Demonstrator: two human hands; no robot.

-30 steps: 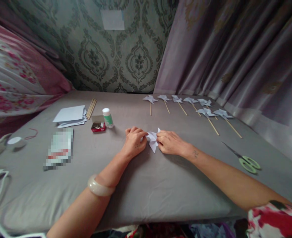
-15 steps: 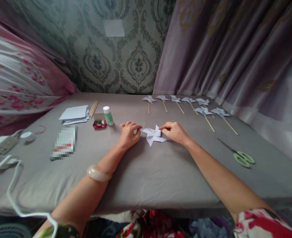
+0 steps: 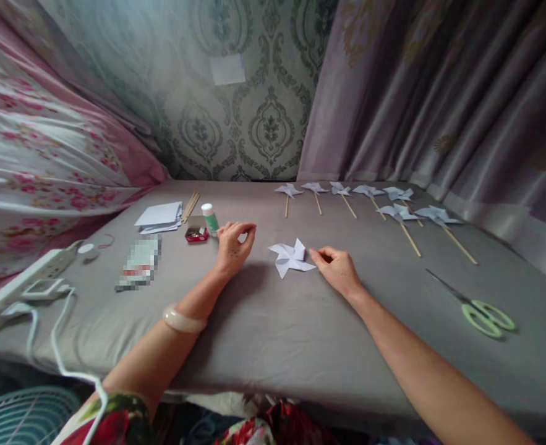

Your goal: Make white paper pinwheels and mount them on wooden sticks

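Note:
A folded white paper pinwheel without a stick lies flat on the grey cloth in front of me. My left hand is raised to the left of it, apart from the paper, with thumb and forefinger pressed together. Whatever may be in that pinch is too small to see. At the pinwheel's right edge, my right hand is closed in a pinch; I cannot tell whether it touches the paper. Behind my left hand stand a glue bottle with a white cap and a small open red box of tiny metal pieces.
Several finished pinwheels on sticks lie at the back right. Green-handled scissors rest on the right. Folded white paper, wooden sticks, a blurred packet and a power strip with white cables occupy the left.
My left hand has come off the pinwheel, moving left and up toward the glue bottle. My right hand has drawn back slightly to the right. The view has shifted a little.

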